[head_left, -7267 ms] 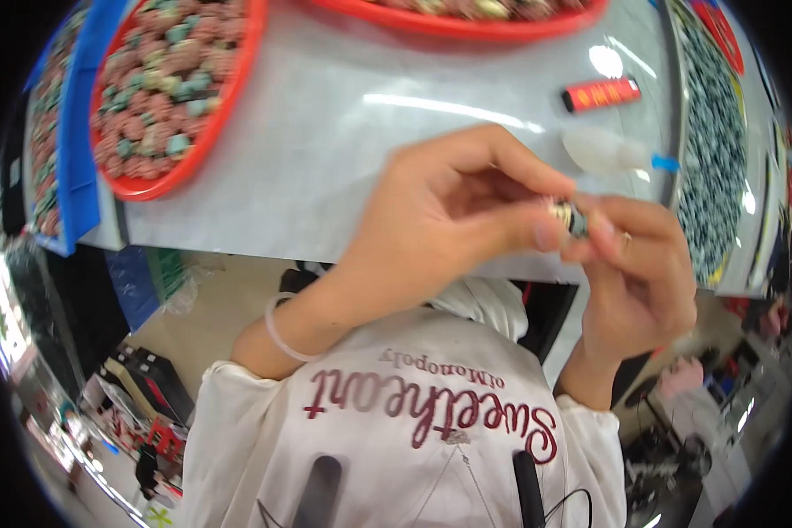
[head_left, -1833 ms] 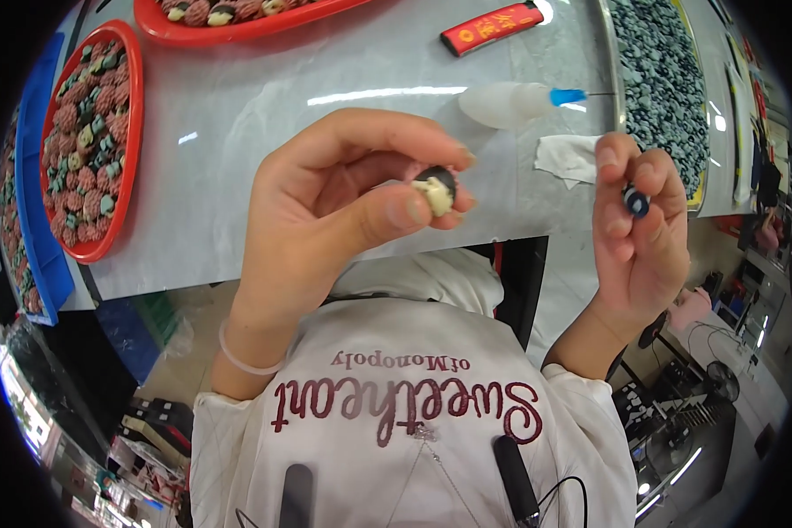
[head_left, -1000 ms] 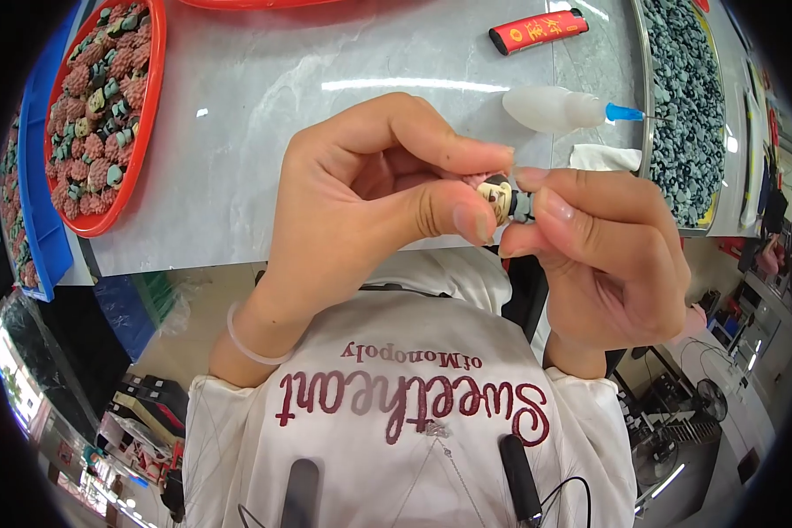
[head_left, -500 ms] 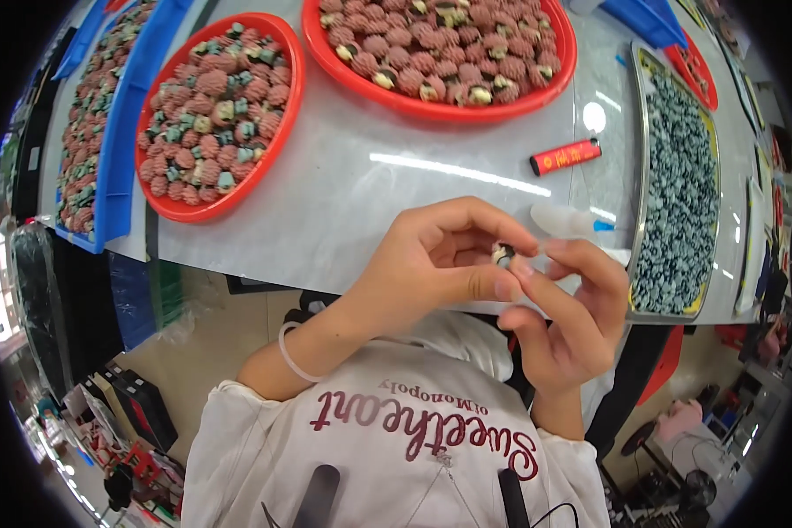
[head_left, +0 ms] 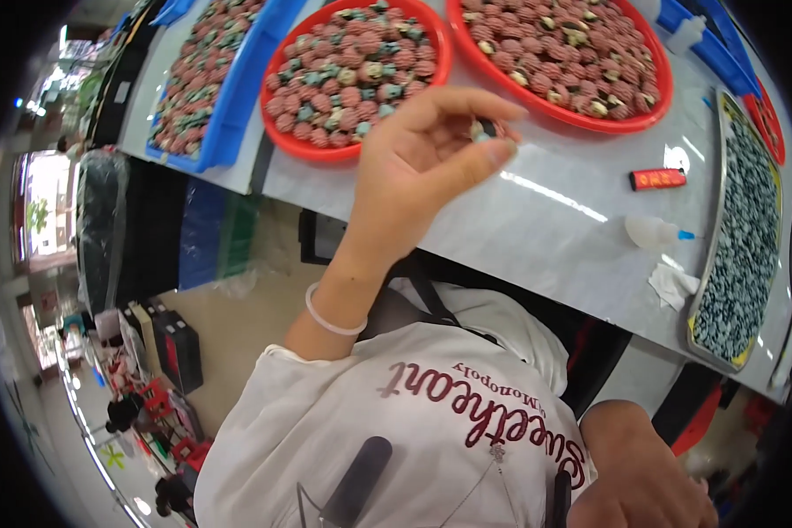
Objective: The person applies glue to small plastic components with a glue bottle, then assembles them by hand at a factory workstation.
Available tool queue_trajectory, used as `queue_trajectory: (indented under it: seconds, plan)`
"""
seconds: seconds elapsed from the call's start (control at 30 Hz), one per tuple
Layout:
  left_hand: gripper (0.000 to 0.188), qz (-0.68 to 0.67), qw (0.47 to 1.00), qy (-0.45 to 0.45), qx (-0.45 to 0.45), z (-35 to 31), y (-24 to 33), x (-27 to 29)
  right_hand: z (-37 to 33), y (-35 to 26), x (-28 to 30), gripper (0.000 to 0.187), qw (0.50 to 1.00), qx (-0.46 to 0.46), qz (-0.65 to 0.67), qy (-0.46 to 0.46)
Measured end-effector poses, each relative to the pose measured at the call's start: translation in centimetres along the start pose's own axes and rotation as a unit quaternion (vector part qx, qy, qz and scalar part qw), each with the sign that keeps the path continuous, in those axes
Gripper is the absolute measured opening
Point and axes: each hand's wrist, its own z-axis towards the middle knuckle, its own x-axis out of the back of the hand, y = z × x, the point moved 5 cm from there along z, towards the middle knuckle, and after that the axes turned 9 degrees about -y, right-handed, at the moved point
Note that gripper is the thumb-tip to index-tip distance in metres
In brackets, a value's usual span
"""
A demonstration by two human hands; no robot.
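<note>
At the left end of the worktop [head_left: 546,242] I have a blue tray [head_left: 223,128] of pink and pale-green pieces, reaching to the near edge. Just right of it is the first of 2 red basins [head_left: 269,132], holding pink ridged, green and cream pieces. Past its near right rim, the left hand [head_left: 414,163] is raised, gripping a small figurine [head_left: 484,130] between thumb and fingers, above the worktop. The other basin, toward the far edge, holds pink and cream pieces. The right hand [head_left: 647,493] is low, off the near edge, beside the white shirt [head_left: 352,414]; I can't tell from here whether it's open or closed. Farther right lie a white squeeze bottle [head_left: 649,232] with a blue tip, a red bar [head_left: 658,179] beyond it, and a white tissue [head_left: 673,285] nearer the near edge. At the right, a metal tray [head_left: 741,359] of dark and pale-green pieces reaches that edge.
</note>
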Motion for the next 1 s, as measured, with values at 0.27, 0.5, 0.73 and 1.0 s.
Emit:
queue_trajectory:
  seconds: [0.27, 0.5, 0.73, 1.0]
  plan:
    - [0.019, 0.578, 0.799, 0.096, -0.134, -0.5, 2.8, 7.2, -0.2, 0.2, -1.6, 0.033, 0.974, 0.028, 0.219, -0.05]
    - [0.014, 0.698, 0.699, 0.07, -0.139, 0.6, 3.4, 9.8, -1.9, -0.2, -0.3, 0.035, 0.953, 0.012, 0.297, -0.062]
    - [0.019, 0.718, 0.684, 0.019, -0.13, 1.1, 3.0, 9.6, -3.5, 1.6, 1.6, 0.024, 0.988, -0.1, 0.119, -0.013]
    - [0.02, 0.716, 0.698, 0.013, 0.0, 3.3, 7.2, 8.3, -4.6, 2.1, 4.0, 0.032, 0.99, -0.116, 0.077, 0.006]
